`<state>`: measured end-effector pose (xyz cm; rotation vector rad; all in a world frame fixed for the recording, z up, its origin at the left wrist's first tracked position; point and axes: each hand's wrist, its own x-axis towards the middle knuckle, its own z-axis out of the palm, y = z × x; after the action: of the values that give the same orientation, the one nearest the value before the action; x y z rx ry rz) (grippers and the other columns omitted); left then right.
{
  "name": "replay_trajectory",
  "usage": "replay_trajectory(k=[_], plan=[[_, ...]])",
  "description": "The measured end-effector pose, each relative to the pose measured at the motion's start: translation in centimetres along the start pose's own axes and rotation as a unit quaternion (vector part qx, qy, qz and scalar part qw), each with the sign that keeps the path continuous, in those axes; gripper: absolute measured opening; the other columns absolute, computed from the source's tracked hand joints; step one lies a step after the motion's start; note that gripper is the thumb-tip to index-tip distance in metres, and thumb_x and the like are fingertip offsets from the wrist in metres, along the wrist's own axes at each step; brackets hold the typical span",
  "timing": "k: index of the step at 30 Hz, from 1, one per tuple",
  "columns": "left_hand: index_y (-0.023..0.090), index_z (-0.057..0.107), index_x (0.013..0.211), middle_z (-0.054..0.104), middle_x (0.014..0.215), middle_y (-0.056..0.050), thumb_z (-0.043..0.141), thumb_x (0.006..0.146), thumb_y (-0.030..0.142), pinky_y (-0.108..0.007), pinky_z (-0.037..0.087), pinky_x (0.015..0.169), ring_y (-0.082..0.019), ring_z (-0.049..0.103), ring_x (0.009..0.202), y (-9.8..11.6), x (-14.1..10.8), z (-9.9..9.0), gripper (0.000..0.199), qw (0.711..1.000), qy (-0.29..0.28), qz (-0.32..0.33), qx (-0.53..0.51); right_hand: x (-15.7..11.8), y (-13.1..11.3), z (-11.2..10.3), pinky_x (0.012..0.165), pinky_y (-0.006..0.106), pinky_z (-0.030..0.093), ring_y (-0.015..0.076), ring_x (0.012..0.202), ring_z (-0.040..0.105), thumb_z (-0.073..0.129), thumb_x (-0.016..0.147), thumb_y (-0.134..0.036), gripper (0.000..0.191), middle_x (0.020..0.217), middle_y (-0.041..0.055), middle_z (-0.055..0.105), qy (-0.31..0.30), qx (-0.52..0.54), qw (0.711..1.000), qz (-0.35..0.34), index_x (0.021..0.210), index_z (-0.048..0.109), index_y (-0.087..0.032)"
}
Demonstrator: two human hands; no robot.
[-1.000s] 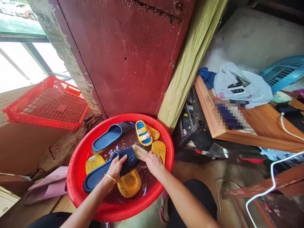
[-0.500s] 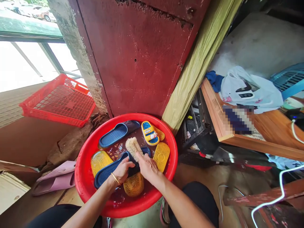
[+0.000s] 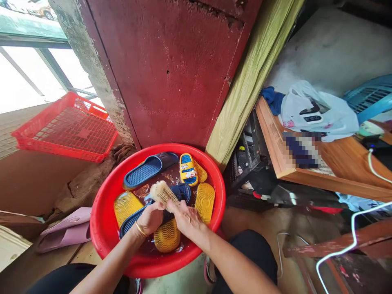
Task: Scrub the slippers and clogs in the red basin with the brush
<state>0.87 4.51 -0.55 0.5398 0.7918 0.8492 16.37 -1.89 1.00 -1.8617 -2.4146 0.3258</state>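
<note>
A dark red door [image 3: 180, 73] fills the top of the view, with a yellow-green curtain [image 3: 248, 77] hanging along its right edge. To the right stands a wooden table [image 3: 339, 167] carrying a white bag [image 3: 318, 110] and a blue cloth [image 3: 271, 98]; a white cable [image 3: 352, 237] loops below it. To the left a red crate [image 3: 65, 130] sits on a ledge, and a pink slipper [image 3: 65, 230] lies on the floor beneath.

At the foot of the door is a red basin [image 3: 104, 228] holding shallow brown water. In it lie 2 blue slippers: 1 [image 3: 150, 168] at the back, and the other [image 3: 183, 191] across the middle, lifted at its near end. Around them are small yellow slippers: 1 with a blue footbed [image 3: 188, 168] at the back, and 3 sole-up [image 3: 205, 196], [image 3: 125, 204], [image 3: 167, 237].

The left hand [image 3: 150, 218] is closed over the middle blue slipper near its strap, thumb on top, and holds it. The right hand [image 3: 185, 218] is curled tight round the handle of a brush [image 3: 162, 192], whose pale bristles stand up and point away from the hand, just above the same slipper. The brush head lies just beyond both sets of knuckles, between the 2 hands and the slipper's far end. The hands touch each other.
</note>
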Motion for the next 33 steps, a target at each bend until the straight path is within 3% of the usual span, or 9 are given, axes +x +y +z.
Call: replay_trajectory(k=[4, 9, 13, 16, 18, 22, 28, 30, 33], plan=[[0.019, 0.074, 0.113, 0.08, 0.113, -0.006, 0.069, 0.068, 0.02, -0.041, 0.042, 0.114, -0.028, 0.067, 0.121, 0.1, -0.2, 1.2, 0.045, 1.0, 0.005, -0.014, -0.011, 2.8, 1.0, -0.3, 0.08, 0.034, 0.058, 0.0235, 0.092, 0.073, 0.039, 0.101, -0.013, 0.066, 0.12, 0.0124, 0.067, 0.005, 0.01, 0.999, 0.046, 0.164, 0.03, -0.032], [0.018, 0.072, 0.118, 0.08, 0.113, -0.013, 0.067, 0.087, 0.045, -0.043, 0.052, 0.105, -0.031, 0.071, 0.117, -0.2, 0.7, 0.7, 0.041, 0.996, -0.002, -0.083, -0.019, 3.5, 3.8, -0.4, 0.091, 0.037, 0.055, 0.0252, 0.105, 0.07, 0.034, 0.102, -0.013, 0.06, 0.122, 0.0157, 0.068, -0.007, 0.048, 0.989, 0.142, 0.16, 0.041, -0.026], [0.019, 0.07, 0.108, 0.081, 0.102, -0.011, 0.071, 0.087, 0.038, -0.035, 0.06, 0.084, -0.026, 0.078, 0.097, -1.1, 2.2, -0.9, 0.029, 0.996, 0.077, -0.054, -0.004, 2.9, 4.6, 1.2, 0.094, 0.039, 0.053, 0.0256, 0.109, 0.07, 0.036, 0.099, -0.01, 0.064, 0.126, 0.0161, 0.067, -0.029, 0.046, 0.989, 0.136, 0.16, 0.04, -0.027], [0.019, 0.066, 0.101, 0.08, 0.091, -0.006, 0.074, 0.085, 0.028, -0.028, 0.059, 0.065, -0.02, 0.078, 0.077, -2.0, 3.3, -1.9, 0.02, 0.988, 0.152, -0.014, -0.001, 3.3, 4.3, 2.1, 0.091, 0.039, 0.053, 0.0256, 0.107, 0.07, 0.04, 0.094, -0.005, 0.065, 0.123, 0.0173, 0.069, -0.057, 0.04, 0.985, 0.155, 0.156, 0.047, -0.024], [0.02, 0.065, 0.103, 0.08, 0.089, -0.006, 0.071, 0.087, 0.027, -0.028, 0.058, 0.062, -0.02, 0.077, 0.072, -2.3, 3.6, -2.2, 0.019, 0.984, 0.178, -0.012, -0.004, 4.0, 4.2, 2.0, 0.089, 0.036, 0.053, 0.0248, 0.107, 0.071, 0.042, 0.094, -0.006, 0.064, 0.119, 0.016, 0.071, -0.064, 0.049, 0.982, 0.168, 0.156, 0.046, -0.023], [0.016, 0.069, 0.116, 0.081, 0.098, -0.013, 0.057, 0.098, 0.045, -0.034, 0.062, 0.075, -0.025, 0.079, 0.085, -1.9, 3.8, -2.3, 0.036, 0.987, 0.149, -0.039, -0.038, 4.5, 2.8, 1.2, 0.089, 0.033, 0.052, 0.025, 0.11, 0.07, 0.037, 0.098, -0.01, 0.063, 0.121, 0.0179, 0.07, -0.048, 0.069, 0.983, 0.16, 0.161, 0.036, -0.018], [0.016, 0.068, 0.127, 0.08, 0.111, -0.013, 0.04, 0.102, 0.058, -0.039, 0.06, 0.094, -0.026, 0.077, 0.099, -0.7, 4.1, -1.9, 0.056, 0.984, 0.143, -0.031, -0.104, 0.6, -1.3, 1.4, 0.081, 0.033, 0.054, 0.0244, 0.093, 0.072, 0.038, 0.095, -0.009, 0.066, 0.115, 0.0128, 0.071, -0.076, 0.066, 0.994, 0.036, 0.158, 0.041, -0.029], [0.015, 0.068, 0.127, 0.079, 0.113, -0.014, 0.038, 0.101, 0.061, -0.042, 0.06, 0.095, -0.028, 0.077, 0.101, -0.8, 3.9, -1.4, 0.061, 0.983, 0.145, -0.05, -0.104, -0.1, -1.3, 1.3, 0.08, 0.033, 0.055, 0.024, 0.091, 0.072, 0.04, 0.093, -0.008, 0.07, 0.116, 0.0126, 0.071, -0.077, 0.06, 0.995, 0.02, 0.159, 0.039, -0.031], [0.019, 0.067, 0.133, 0.079, 0.118, -0.013, 0.041, 0.101, 0.06, -0.042, 0.059, 0.095, -0.028, 0.076, 0.104, -1.2, 3.1, -0.4, 0.058, 0.986, 0.12, -0.074, -0.084, 1.2, 0.1, 0.6, 0.085, 0.036, 0.055, 0.0245, 0.095, 0.072, 0.039, 0.093, -0.007, 0.069, 0.121, 0.0152, 0.069, -0.054, 0.049, 0.996, 0.05, 0.159, 0.04, -0.026]])
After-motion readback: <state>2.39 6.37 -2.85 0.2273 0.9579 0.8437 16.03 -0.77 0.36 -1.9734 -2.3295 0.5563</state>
